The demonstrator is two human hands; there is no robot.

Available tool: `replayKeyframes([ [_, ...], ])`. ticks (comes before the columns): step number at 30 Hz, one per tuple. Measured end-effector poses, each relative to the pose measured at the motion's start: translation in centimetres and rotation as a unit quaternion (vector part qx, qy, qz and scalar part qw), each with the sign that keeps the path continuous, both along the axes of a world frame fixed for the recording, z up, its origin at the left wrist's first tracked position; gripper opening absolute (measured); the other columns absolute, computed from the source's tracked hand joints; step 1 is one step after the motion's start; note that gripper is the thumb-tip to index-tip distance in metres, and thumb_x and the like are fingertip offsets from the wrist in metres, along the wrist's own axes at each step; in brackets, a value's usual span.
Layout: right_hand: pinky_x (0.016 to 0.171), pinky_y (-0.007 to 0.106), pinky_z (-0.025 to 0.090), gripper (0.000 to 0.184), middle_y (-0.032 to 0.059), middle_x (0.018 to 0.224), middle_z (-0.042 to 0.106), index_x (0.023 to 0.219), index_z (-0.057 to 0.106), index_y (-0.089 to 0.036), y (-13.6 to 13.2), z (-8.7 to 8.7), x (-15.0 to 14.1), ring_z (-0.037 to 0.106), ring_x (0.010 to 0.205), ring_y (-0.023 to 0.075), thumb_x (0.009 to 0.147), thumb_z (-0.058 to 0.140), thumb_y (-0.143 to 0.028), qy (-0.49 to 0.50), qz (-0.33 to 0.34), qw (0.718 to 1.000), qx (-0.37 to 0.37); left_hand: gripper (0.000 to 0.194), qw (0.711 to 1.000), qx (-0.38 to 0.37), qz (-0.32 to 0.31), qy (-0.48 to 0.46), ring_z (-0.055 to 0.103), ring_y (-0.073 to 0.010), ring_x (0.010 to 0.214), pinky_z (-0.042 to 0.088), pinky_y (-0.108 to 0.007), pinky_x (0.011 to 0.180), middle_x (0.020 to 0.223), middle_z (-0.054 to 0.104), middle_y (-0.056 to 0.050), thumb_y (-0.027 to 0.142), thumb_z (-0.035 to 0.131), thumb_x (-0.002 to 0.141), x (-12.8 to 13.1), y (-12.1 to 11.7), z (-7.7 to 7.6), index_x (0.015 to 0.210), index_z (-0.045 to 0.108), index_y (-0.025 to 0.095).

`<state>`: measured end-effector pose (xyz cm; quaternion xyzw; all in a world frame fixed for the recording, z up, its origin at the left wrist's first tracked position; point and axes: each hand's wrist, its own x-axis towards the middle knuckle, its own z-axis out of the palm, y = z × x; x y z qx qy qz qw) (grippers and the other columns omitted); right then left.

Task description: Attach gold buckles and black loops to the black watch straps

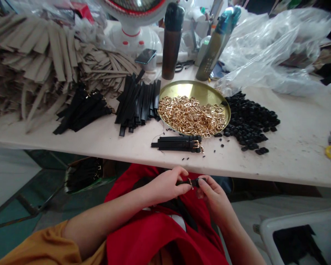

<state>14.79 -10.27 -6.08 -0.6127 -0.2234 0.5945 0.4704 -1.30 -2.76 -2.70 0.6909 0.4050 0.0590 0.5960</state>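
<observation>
On the near side of the tray (pixel 206 88), below the table edge, the fingers of both hands meet on a short black strap (pixel 201 182) with a gold buckle (pixel 191 184) on it. The left hand (pixel 166 186) has its thumb stretched out along the lower side and its forefinger arched over the upper side, the strap held in the narrow space between them, right beside the buckle. The right hand (pixel 212 192) pinches the strap's other end between thumb and forefinger, its remaining fingers curled underneath. The left hand shows its back, and its forearm slants in from the lower left, bare up to a mustard sleeve (pixel 52 244); the right forearm rises from the lower right, the wrist turned in toward the left hand. Both hands are just above a red apron (pixel 137 235).

Between the hands and the tray, a small bundle of finished straps (pixel 176 144) lies on the table (pixel 300 158). Many loose gold buckles (pixel 193 117) fill the front of the tray. Touching its right side is a heap of small black pieces (pixel 248 119); just left of it lie plain black strips (pixel 139 101), then more dark straps (pixel 84 108), then a large pile of beige strips (pixel 38 48). Behind the tray are two bottles (pixel 172 48), one upright and one appearing tilted.
</observation>
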Motion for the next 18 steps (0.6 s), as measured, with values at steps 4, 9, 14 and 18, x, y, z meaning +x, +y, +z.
replayKeyframes([
  [4, 0.048, 0.02, 0.033, 0.026, -0.0059, 0.052, 0.048, 0.073, 0.053, -0.02, 0.0, 0.8, -0.3, 0.039, 0.047, 0.0083, 0.069, 0.064, -0.043, -0.074, -0.027, 0.997, 0.016, 0.029, 0.994, -0.099, 0.043, -0.009, 0.053, -0.0113, 0.051, 0.041, -0.021, 0.047, 0.066, 0.058, 0.001, 0.038, 0.051, 0.074, -0.5, -0.2, -0.7, 0.093, 0.048, 0.015],
  [9, 0.055, 0.023, 0.04, 0.029, -0.0029, 0.06, 0.055, 0.082, 0.054, -0.021, -0.9, 1.4, -0.9, 0.047, 0.054, 0.0113, 0.072, 0.059, -0.047, -0.103, -0.007, 0.992, 0.067, 0.025, 0.999, -0.005, 0.046, 0.021, 0.055, -0.0142, 0.065, 0.04, -0.022, 0.055, 0.072, 0.061, -0.001, 0.04, 0.052, 0.072, -0.4, -0.3, -1.0, 0.08, 0.056, 0.016],
  [14, 0.06, 0.022, 0.041, 0.024, -0.0027, 0.062, 0.057, 0.076, 0.055, -0.021, -1.2, 1.3, -0.8, 0.049, 0.057, 0.0102, 0.077, 0.054, -0.045, -0.029, 0.016, 0.999, 0.036, 0.022, 0.997, 0.051, 0.031, 0.058, 0.054, -0.015, 0.066, 0.038, -0.023, 0.056, 0.072, 0.061, 0.0, 0.038, 0.051, 0.073, -0.3, -0.3, -0.4, 0.078, 0.056, 0.017],
  [18, 0.071, 0.025, 0.043, 0.028, -0.0004, 0.083, 0.062, 0.088, 0.057, -0.023, -0.8, 0.9, -1.2, 0.057, 0.076, 0.0143, 0.066, 0.069, -0.037, 0.06, 0.039, 0.997, 0.004, 0.02, 0.994, 0.081, 0.021, 0.077, 0.054, -0.015, 0.066, 0.037, -0.023, 0.055, 0.074, 0.062, 0.0, 0.036, 0.049, 0.074, -0.1, -0.5, -0.3, 0.079, 0.054, 0.018],
])
